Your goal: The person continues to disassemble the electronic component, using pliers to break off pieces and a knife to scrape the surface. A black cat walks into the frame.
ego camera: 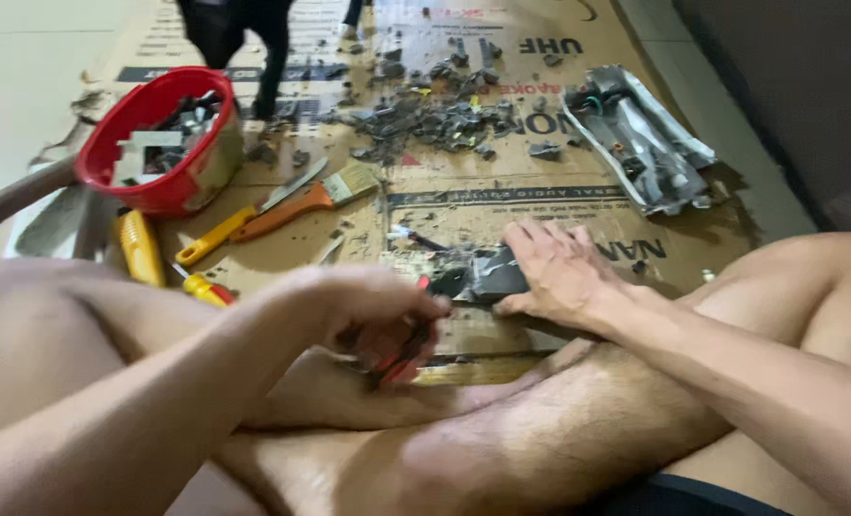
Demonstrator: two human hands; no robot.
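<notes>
The person sits on flattened brown cardboard (540,205) laid over a pale tiled floor. Their right hand (559,272) lies spread flat, pressing a dark grey broken plastic piece (487,277) to the cardboard. Just left of it, the left hand (373,311) is curled around a red-handled tool (401,363), its tip near the piece. Beyond the left hand stands one red plastic bucket (172,186) holding grey scrap. Between bucket and hands lies one orange-handled paintbrush (301,203). Beyond the right hand rests one bent grey metal tray (635,139) of parts.

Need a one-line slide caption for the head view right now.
Seated on cardboard, right hand pins a dark broken part while left hand grips a red-handled tool.
</notes>
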